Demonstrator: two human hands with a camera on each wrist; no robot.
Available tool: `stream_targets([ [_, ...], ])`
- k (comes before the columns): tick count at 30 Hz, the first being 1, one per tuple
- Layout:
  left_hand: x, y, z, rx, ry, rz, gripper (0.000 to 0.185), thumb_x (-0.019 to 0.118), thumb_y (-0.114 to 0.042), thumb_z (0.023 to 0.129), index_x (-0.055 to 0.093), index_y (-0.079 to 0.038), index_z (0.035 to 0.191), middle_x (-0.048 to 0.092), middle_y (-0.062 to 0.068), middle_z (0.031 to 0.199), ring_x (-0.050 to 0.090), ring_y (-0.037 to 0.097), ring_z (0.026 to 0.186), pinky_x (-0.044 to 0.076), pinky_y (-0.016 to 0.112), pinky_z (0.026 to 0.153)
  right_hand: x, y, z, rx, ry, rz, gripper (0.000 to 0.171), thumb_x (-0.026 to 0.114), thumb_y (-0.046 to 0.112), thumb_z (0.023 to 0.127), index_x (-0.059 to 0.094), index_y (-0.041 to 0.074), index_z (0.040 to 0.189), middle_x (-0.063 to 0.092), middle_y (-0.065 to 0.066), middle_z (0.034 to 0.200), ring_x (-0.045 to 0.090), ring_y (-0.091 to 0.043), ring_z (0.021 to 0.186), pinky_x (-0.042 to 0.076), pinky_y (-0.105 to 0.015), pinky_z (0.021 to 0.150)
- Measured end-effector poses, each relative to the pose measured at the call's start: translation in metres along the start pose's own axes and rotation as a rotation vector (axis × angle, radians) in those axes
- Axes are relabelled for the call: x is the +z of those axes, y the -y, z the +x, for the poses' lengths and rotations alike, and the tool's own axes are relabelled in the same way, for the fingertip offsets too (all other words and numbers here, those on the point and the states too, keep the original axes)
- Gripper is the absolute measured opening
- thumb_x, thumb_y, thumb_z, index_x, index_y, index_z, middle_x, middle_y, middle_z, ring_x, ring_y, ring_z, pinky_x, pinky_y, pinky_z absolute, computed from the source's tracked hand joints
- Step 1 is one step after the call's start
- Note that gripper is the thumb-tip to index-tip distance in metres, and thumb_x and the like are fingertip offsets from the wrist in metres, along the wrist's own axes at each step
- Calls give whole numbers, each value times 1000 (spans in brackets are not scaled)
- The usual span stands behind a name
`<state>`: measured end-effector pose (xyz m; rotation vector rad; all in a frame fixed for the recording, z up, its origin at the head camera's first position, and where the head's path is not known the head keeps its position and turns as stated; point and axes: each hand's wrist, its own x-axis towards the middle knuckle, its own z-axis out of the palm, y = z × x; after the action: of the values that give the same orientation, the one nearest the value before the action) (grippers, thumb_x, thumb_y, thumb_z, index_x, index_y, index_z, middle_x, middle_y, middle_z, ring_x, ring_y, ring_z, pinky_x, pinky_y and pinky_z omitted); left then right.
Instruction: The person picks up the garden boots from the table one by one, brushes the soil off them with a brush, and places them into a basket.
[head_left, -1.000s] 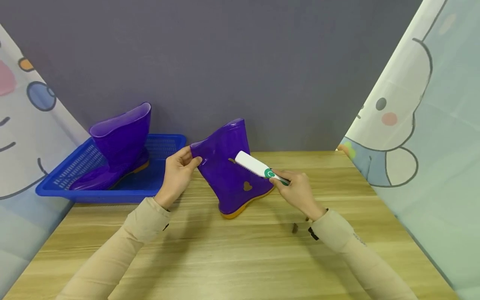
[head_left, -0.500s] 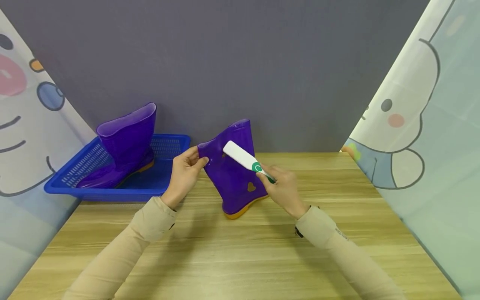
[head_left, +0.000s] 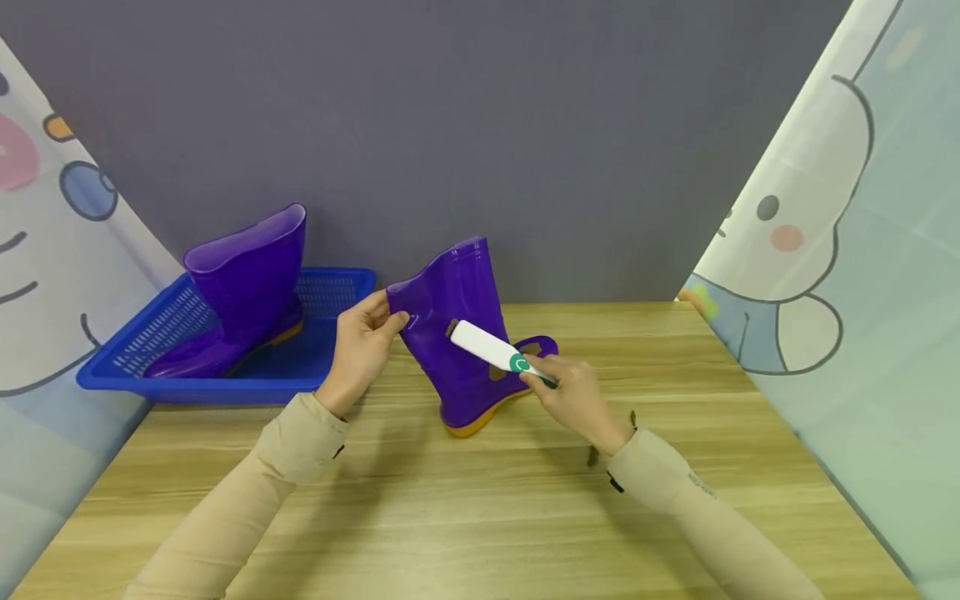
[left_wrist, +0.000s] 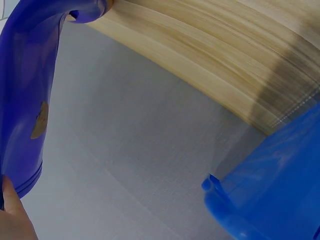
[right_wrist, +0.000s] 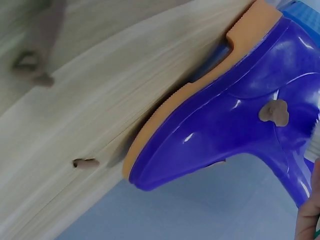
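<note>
A purple rain boot with an orange sole stands tilted on the wooden table. My left hand pinches its top rim between thumb and fingers. My right hand grips the handle of a white brush with a green band, its head over the boot's shaft. Just beyond the brush tip shows a brown smear. In the right wrist view, a brown lump sticks to the boot's side near the ankle. Another brown patch shows on the shaft in the left wrist view.
At left, a blue plastic basket holds a second purple boot. Small brown bits lie on the table by my right wrist. A grey panel rises behind the table, with cartoon-printed sheets at both sides.
The brush went up the boot's shaft toward the rim, then came back down, uncovering the brown smear at its tip. My left hand keeps its hold on the rim.
</note>
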<state>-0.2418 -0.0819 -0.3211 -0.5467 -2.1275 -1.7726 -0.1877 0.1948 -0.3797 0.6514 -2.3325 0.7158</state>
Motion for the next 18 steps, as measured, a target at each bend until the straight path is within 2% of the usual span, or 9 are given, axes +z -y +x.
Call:
stream_targets([
  [7,-1,0,1,-10,0,-17,31,58,2,86,59,4,116,65,21,107,61,-3,81,49,12,74,-17,-4,-1,95,33,11,27,74,10,76,70,-2,100,70,-18,89,44,-3,47,36,-16,40],
  [10,-2,0,0,-11,5,-22,31,59,2,86,59,4,117,65,21,108,61,-4,82,50,13,74,-24,-3,1,112,29,26,25,74,10,76,70,-1,98,70,-18,90,47,-5,47,38,-17,41],
  [14,-2,-2,-1,-3,11,-14,31,59,1,86,59,3,116,65,20,107,62,-3,81,50,14,74,-30,-2,4,124,-14,47,25,74,9,76,71,0,99,71,-16,84,50,-7,49,41,-19,43],
  [18,-1,-3,-3,-2,14,-21,32,59,2,85,59,3,117,65,21,106,62,-2,80,51,15,74,-29,-1,7,134,-79,81,26,73,8,77,70,1,102,71,-14,86,62,-13,59,48,-21,49],
])
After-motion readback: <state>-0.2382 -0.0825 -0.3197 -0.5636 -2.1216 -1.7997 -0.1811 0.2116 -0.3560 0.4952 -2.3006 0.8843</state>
